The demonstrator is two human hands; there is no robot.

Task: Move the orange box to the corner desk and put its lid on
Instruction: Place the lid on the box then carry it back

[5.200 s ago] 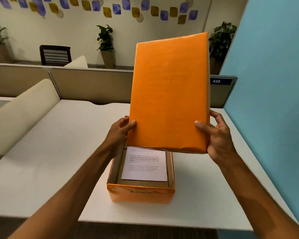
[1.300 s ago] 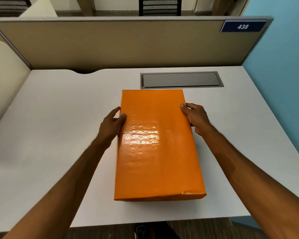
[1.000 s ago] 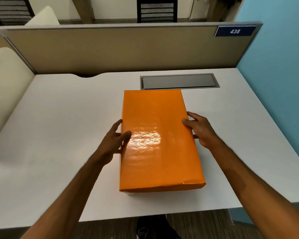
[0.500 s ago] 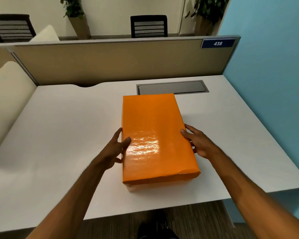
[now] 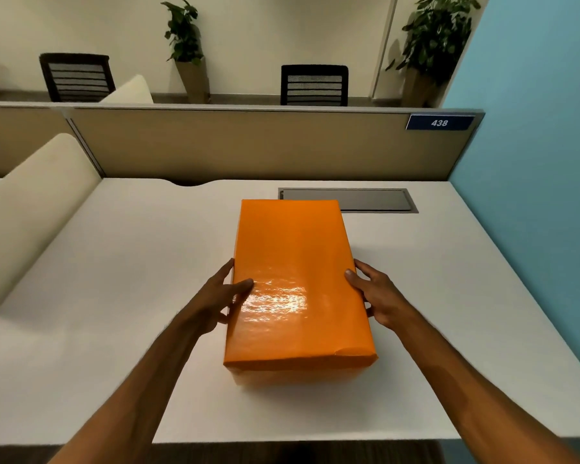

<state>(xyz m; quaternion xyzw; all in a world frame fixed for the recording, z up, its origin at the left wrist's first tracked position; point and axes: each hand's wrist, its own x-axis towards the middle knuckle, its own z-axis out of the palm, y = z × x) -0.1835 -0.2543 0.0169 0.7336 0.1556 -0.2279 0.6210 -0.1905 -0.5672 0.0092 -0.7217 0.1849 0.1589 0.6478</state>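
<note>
Head view: glossy orange box [image 5: 295, 283], lid [image 5: 292, 256] on, between both flat, spread hands [image 5: 216, 301] [image 5: 379, 298].

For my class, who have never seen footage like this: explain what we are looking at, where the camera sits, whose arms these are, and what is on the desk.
There is no machine here. The camera is worn on a person's head and looks forward and down, so the two bare arms reaching in from the bottom are the wearer's own. The left hand and right hand rest against the two long sides of an orange box, thumbs on top. Its lid is on, covering the box fully. The box sits on a white desk beside a blue wall. Set into the desk behind the box is a grey cable hatch. A tan partition carries a blue sign reading 438. Beyond it stand two dark chairs and potted plants. The hands touch the box without lifting it.
</note>
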